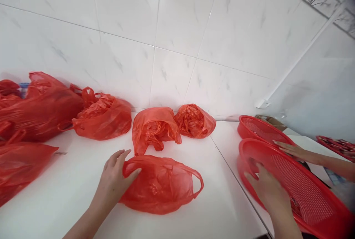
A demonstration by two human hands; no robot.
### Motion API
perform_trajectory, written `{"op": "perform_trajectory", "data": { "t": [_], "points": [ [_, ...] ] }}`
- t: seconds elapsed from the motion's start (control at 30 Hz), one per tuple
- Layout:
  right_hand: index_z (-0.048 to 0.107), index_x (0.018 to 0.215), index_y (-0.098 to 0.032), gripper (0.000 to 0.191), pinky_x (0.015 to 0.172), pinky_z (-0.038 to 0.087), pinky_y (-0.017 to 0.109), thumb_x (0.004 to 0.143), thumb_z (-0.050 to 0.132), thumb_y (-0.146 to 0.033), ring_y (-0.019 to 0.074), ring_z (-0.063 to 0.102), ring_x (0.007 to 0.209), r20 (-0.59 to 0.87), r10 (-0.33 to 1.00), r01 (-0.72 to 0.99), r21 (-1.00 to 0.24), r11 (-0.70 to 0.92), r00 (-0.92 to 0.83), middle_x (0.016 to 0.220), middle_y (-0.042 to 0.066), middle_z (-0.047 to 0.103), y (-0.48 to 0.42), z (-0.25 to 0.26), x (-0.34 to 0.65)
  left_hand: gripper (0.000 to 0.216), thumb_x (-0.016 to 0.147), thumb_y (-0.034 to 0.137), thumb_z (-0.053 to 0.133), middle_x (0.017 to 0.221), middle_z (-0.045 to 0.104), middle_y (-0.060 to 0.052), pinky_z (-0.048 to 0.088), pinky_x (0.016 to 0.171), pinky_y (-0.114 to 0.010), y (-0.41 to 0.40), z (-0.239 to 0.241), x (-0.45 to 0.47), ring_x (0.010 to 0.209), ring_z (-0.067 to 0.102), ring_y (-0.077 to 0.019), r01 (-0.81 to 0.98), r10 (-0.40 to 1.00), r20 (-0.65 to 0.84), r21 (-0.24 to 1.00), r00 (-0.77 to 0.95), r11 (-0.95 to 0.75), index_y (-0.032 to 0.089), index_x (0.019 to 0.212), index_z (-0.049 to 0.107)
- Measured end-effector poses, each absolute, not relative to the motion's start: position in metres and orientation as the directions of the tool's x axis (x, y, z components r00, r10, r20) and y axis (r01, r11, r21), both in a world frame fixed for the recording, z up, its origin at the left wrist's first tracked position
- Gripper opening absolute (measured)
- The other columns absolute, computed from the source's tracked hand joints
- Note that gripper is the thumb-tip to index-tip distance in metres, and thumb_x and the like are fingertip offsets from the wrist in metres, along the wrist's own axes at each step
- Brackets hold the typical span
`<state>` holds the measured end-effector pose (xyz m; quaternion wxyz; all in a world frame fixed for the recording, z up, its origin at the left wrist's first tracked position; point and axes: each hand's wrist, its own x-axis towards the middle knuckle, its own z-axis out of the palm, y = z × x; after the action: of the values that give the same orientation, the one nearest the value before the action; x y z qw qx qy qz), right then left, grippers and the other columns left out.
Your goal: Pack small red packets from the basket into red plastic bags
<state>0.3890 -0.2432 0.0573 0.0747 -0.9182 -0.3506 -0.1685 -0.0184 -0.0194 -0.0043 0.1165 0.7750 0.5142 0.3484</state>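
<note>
An open red plastic bag lies on the white table, its mouth spread and one loop handle reaching right. At its left rim is my left hand, open, with the thumb over the bag's edge and the fingers apart. My right hand reaches over the left end of the nearer red mesh basket. Its fingers are blurred by motion, and a small pale spot shows between thumb and forefinger; I cannot tell whether it is held. Small dark items lie low in that basket, partly hidden by my forearm.
Several filled red bags line the wall, among them a crumpled bag behind the open one. Another person's hand rests at the farther red basket. A red tray of small items stands far right. A seam crosses the table.
</note>
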Motion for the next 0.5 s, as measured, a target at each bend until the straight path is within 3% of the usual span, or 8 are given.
{"op": "perform_trajectory", "data": {
  "t": [0.07,0.17,0.27,0.37,0.5],
  "points": [
    [0.056,0.115,-0.013,0.041,0.059,0.048,0.033,0.087,0.038,-0.037,0.0276,0.065,0.077,0.232,0.671,0.676,0.072,-0.733,0.704,0.086,0.014,0.068,-0.257,0.042,0.388,0.062,0.074,0.052,0.054,0.126,0.046,-0.013,0.042,0.092,-0.049,-0.016,-0.009,-0.021,0.114,0.045,-0.034,0.712,0.918,0.349,0.596,0.187,-0.372,0.022,0.126,0.044],
    [0.052,0.121,-0.013,0.039,0.054,0.046,0.031,0.09,0.031,-0.025,0.0251,0.066,0.067,0.268,0.683,0.661,0.178,-0.729,0.68,0.075,0.012,0.069,-0.269,0.021,0.367,0.062,0.072,0.055,0.055,0.125,0.047,-0.014,0.038,0.094,-0.051,-0.012,-0.01,-0.026,0.115,0.045,-0.036,0.702,0.957,0.269,0.659,0.114,-0.268,0.022,0.124,0.046],
    [0.052,0.121,-0.012,0.038,0.054,0.047,0.03,0.09,0.032,-0.018,0.0231,0.067,0.065,0.3,0.679,0.65,0.204,-0.732,0.67,0.078,0.01,0.07,-0.277,0.006,0.343,0.062,0.07,0.053,0.058,0.122,0.051,-0.013,0.043,0.088,-0.045,-0.01,-0.004,-0.03,0.108,0.052,-0.0335,0.617,0.992,0.114,0.777,0.061,-0.127,0.024,0.124,0.046],
    [0.049,0.124,-0.014,0.04,0.057,0.048,0.03,0.087,0.034,-0.014,0.0217,0.067,0.068,0.327,0.686,0.661,0.202,-0.723,0.65,0.088,0.01,0.07,-0.283,-0.003,0.331,0.053,0.069,0.049,0.061,0.107,0.061,-0.007,0.047,0.077,-0.039,-0.011,0.002,-0.033,0.095,0.059,-0.0296,0.522,0.998,-0.052,0.853,0.044,0.021,0.027,0.117,0.052],
    [0.048,0.126,-0.015,0.042,0.06,0.05,0.03,0.086,0.036,-0.012,0.0219,0.067,0.073,0.354,0.696,0.68,0.193,-0.707,0.624,0.098,0.01,0.068,-0.286,-0.011,0.327,0.033,0.071,0.044,0.061,0.093,0.068,-0.002,0.048,0.067,-0.03,-0.013,0.004,-0.034,0.085,0.062,-0.0252,0.43,0.989,-0.127,0.899,0.07,0.085,0.025,0.098,0.062]
  ]
}}
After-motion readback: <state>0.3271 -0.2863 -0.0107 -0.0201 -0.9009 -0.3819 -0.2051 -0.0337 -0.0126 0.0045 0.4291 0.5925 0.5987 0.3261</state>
